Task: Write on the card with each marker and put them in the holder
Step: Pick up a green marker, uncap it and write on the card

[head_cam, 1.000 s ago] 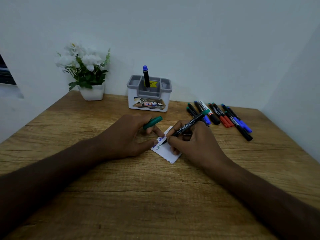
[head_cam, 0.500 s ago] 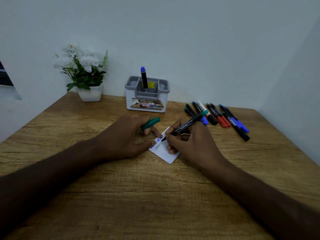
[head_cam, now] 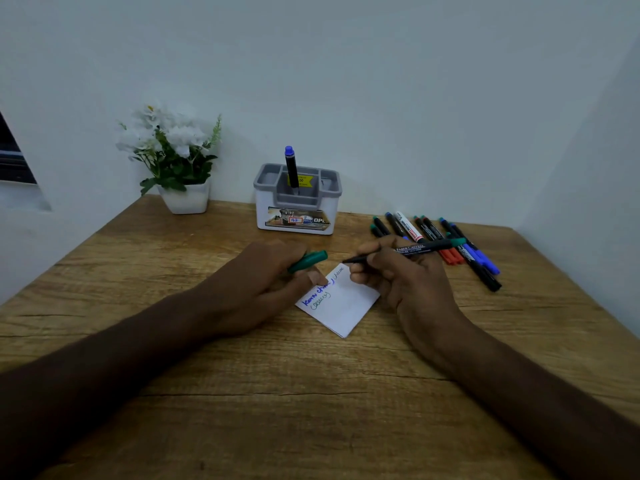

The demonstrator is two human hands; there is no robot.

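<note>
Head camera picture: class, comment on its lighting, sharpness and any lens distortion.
Head view: dim, even light with faint shadows; both forearms dark; the wooden table edges splay from wide-angle distortion; writing on the white paper card is too soft to read.

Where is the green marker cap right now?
In the head view the green marker cap sits left of centre, gripped by the left hand, just above the card's upper-left edge.
</note>
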